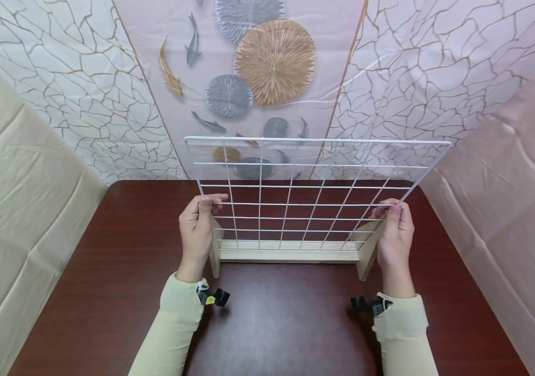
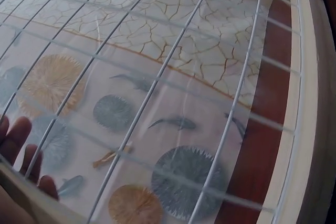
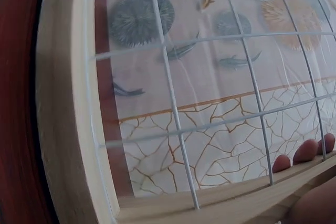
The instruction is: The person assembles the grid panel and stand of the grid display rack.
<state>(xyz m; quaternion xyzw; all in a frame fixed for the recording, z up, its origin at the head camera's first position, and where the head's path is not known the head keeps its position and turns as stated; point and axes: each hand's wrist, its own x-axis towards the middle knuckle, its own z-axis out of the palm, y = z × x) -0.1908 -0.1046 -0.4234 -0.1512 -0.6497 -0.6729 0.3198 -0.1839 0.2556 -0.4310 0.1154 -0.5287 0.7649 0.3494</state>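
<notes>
A white wire grid panel stands in a pale wooden stand, leaning back, with its lower edge at the bottom rail. My left hand grips the panel's left edge by the top of the left side board, thumb in front. On the other edge, my right hand holds the panel and the top of the right side board. Left fingertips show behind the wires in the left wrist view. Right fingertips curl over the wooden edge in the right wrist view.
The stand is on a dark red-brown table. Behind it hangs a patterned backdrop with fish and round leaf prints. Beige cloth rises along both sides. Black wrist cameras sit on both sleeves.
</notes>
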